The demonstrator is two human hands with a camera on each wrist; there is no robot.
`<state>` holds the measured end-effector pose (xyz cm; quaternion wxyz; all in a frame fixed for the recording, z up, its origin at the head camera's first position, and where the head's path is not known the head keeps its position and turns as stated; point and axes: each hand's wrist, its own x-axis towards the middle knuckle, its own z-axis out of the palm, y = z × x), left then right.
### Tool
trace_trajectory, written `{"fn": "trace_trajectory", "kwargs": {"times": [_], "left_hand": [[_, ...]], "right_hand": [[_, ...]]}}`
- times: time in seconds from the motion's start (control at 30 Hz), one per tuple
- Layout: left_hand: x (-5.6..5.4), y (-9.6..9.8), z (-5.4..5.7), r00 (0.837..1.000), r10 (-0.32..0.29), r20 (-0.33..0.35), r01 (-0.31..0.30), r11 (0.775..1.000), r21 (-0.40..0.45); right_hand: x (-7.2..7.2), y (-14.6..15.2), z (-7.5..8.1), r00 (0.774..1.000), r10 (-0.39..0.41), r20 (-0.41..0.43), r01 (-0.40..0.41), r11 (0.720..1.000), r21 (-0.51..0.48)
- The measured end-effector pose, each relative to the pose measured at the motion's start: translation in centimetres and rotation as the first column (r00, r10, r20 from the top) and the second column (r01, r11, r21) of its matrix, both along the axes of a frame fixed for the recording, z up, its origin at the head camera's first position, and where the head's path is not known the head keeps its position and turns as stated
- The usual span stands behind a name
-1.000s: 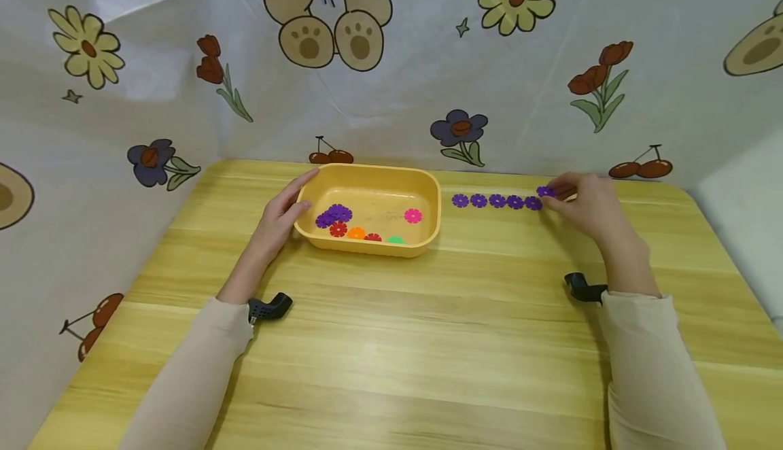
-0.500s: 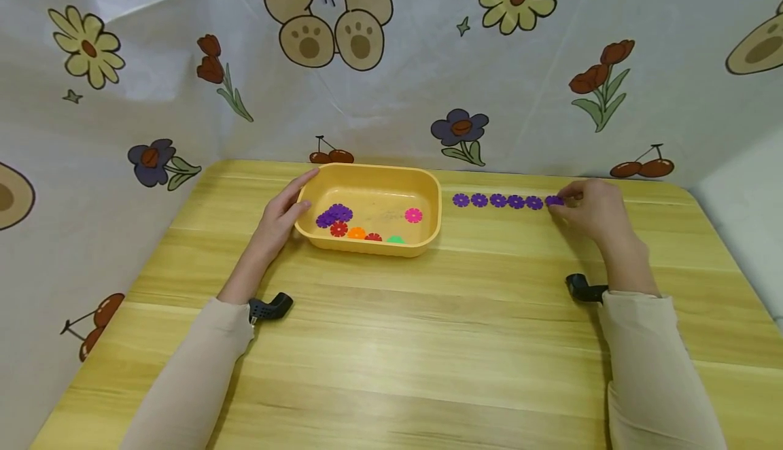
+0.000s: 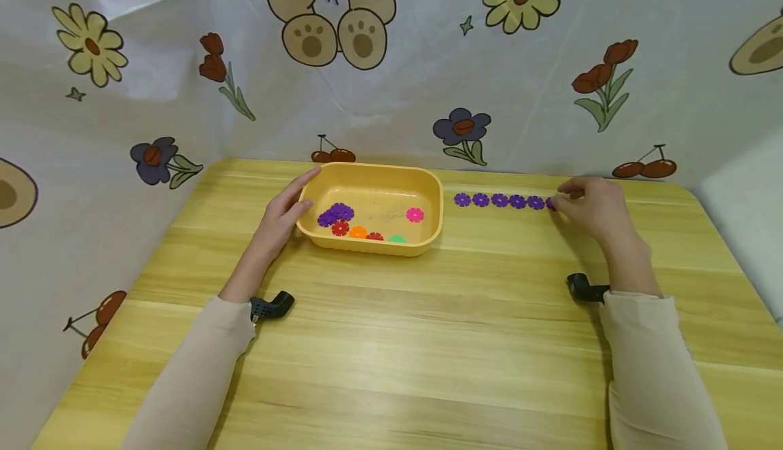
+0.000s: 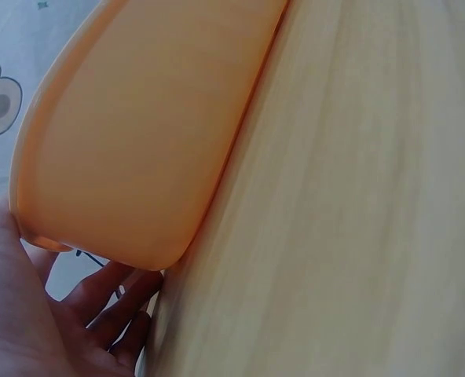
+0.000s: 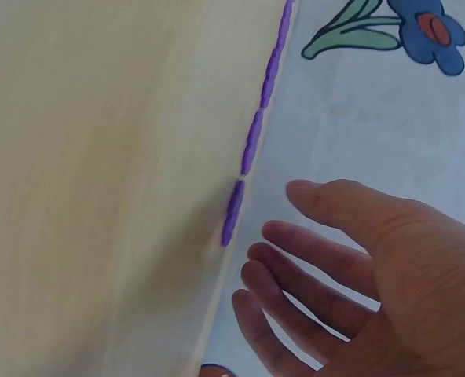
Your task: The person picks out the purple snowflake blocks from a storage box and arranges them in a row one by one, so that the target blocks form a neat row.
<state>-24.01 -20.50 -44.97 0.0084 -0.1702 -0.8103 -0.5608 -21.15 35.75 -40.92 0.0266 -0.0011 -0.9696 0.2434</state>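
Observation:
In the head view my left hand [image 3: 278, 215] holds the left end of a yellow plastic basin [image 3: 373, 166], thumb over the rim and fingers along the outside. The left wrist view shows the basin's wall [image 4: 138, 157] beside those fingers. A straight row of several purple notched snowflake discs [image 3: 499, 200] lies flat right of the basin. At the row's right end is my right hand [image 3: 596, 212], partly covering the last purple disc [image 3: 551, 203]. In the right wrist view its thumb and fingers are spread apart, holding nothing, beside that disc [image 5: 233, 212].
Inside the basin are a pile of purple discs [image 3: 336, 214], a pink disc [image 3: 414, 215], red discs [image 3: 340, 228], an orange disc [image 3: 357, 232] and a green disc [image 3: 397, 239]. A printed cloth [image 3: 391, 96] hangs along the back edge of the wooden table [image 3: 428, 341].
My right hand has set a purple disc down at the row's right end and let it go, its fingers now parted. The left hand stays on the basin.

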Motion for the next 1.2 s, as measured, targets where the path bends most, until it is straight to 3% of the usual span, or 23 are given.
{"fn": "trace_trajectory", "kwargs": {"times": [0.47, 1.2], "left_hand": [[-0.2, 0.0, -0.1, 1.0, -0.005, 0.007, 0.005, 1.0, 0.0], [-0.2, -0.1, 0.0, 1.0, -0.001, 0.005, 0.001, 1.0, 0.005]], "right_hand": [[-0.6, -5.9, 2.3, 0.993, 0.045, -0.109, -0.05, 0.998, -0.048], [-2.4, -16.3, 3.8, 0.965, 0.159, -0.207, -0.188, 0.974, -0.127]]}}
